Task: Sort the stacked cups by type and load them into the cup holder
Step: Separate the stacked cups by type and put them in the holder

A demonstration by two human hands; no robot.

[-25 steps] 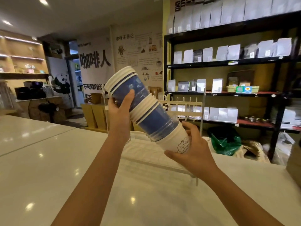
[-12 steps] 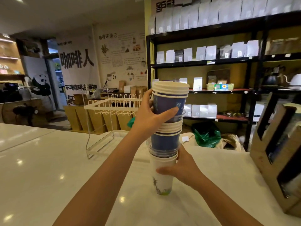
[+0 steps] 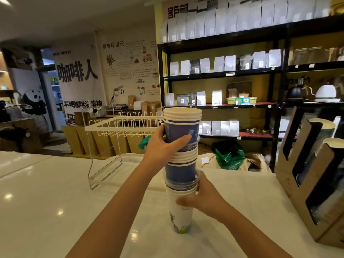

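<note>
A tall stack of nested cups stands upright on the white counter. Blue paper cups with white rims form its upper part, a clear plastic cup sits in the middle, and a white printed paper cup is at the bottom. My left hand wraps around the top blue cups. My right hand grips the white cup at the base. The wooden cup holder stands at the right edge of the counter, with cups showing in its slots.
A white wire rack on a clear stand sits on the counter behind and left of the stack. Black shelves with white bags fill the back wall. A green bag lies on the floor beyond the counter.
The stack was held tilted in the air a second ago. It now stands upright with its base on the counter. The view has swung right, bringing the cup holder into sight.
</note>
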